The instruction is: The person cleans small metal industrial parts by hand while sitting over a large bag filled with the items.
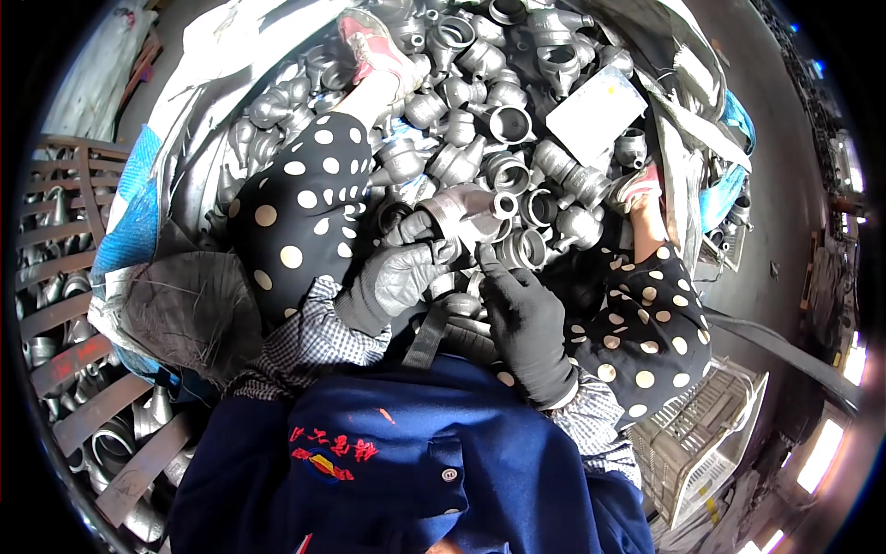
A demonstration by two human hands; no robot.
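My left hand point(395, 279), in a dark grey glove, is closed around a grey metal casting point(461, 210). This casting has a rounded body and a short round pipe end, and I hold it up in front of me above the heap. Just right of it is my right hand point(528, 325), in a black glove, its fingers curled in and one fingertip at the casting's lower edge. Whatever lies inside those curled fingers is hidden. Many similar grey castings point(458, 162) lie heaped beyond and under my hands, some with their round openings facing up.
A large white woven sack point(242, 44) with blue parts surrounds the heap. On the castings lies a white rectangular sheet point(596, 114). At left stands a rusty metal-strip cage point(63, 319) holding more castings; at lower right, a pale plastic crate point(688, 439). My legs straddle the heap.
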